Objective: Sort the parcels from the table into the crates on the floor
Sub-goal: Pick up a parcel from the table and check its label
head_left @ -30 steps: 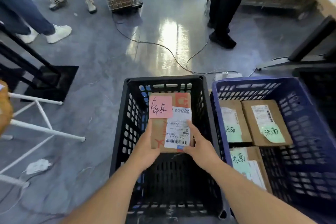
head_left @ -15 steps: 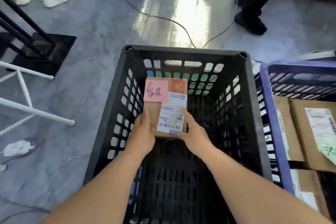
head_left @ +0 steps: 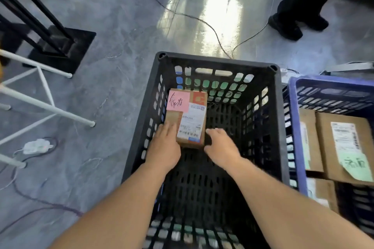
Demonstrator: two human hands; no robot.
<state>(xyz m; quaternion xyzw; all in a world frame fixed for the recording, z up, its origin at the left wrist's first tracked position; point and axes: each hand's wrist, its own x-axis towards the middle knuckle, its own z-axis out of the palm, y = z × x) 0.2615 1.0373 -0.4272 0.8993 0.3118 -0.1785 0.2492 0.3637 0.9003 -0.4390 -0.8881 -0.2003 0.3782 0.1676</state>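
A brown cardboard parcel (head_left: 188, 119) with a pink handwritten note and a white shipping label lies low in the far-left part of the black crate (head_left: 277, 119). My left hand (head_left: 164, 147) rests with straight fingers on the parcel's near-left corner. Beside the near-right corner is my right hand (head_left: 221, 147), fingers loosely bent and touching the parcel's edge without wrapping it. Both forearms reach down into the crate. Whether the parcel rests fully on the crate floor is hard to tell.
A blue crate (head_left: 293, 127) stands right of the black one and holds several brown parcels with green notes (head_left: 344, 147). White table legs (head_left: 46, 105) and a black stand base (head_left: 66, 46) are on the left. Cables (head_left: 202, 22), a power strip (head_left: 36, 145) and people's feet (head_left: 287, 26) lie beyond.
Both hands lowered the parcel from above the crate deep into its far-left part. My grip has loosened: the left fingers now lie flat on top and the right hand has slid beside it.
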